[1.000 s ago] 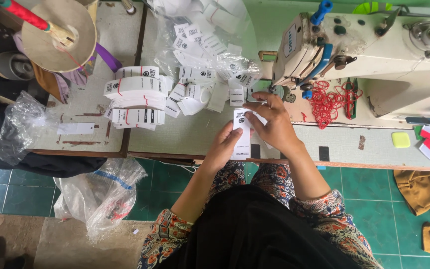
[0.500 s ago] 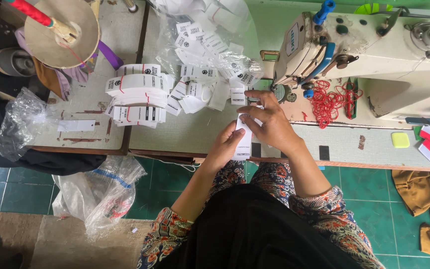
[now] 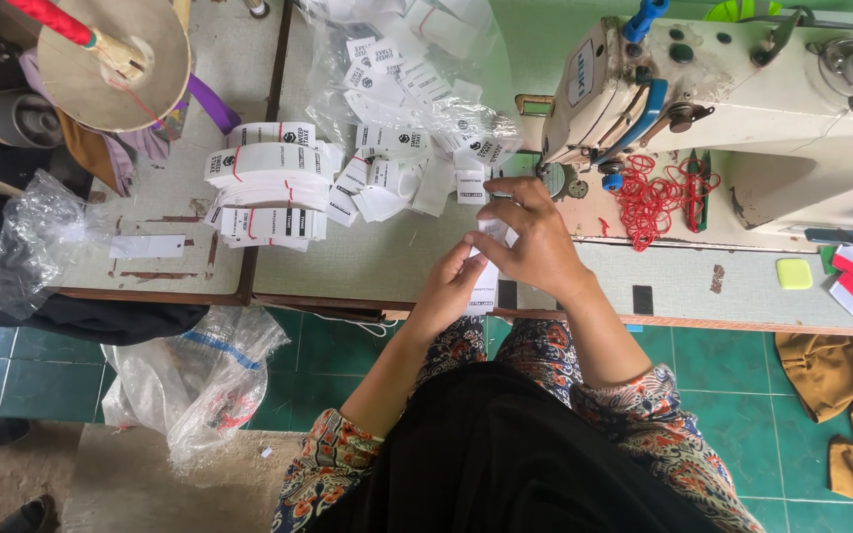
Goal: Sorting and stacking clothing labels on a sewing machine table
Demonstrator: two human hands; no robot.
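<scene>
Both hands meet at the table [image 3: 367, 266] edge: left hand [image 3: 454, 286] and right hand [image 3: 535, 242] pinch 1 white label strip [image 3: 486, 286] between them, just beside the sewing machine [image 3: 742, 109]. Banded label bundles [image 3: 273, 192] lie nearby.

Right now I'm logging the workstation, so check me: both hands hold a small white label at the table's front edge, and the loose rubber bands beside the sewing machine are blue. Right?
Not quite. The rubber bands beside the sewing machine are red, as the head view shows. The rest stands: left hand and right hand hold a small white label at the table's front edge.
</scene>
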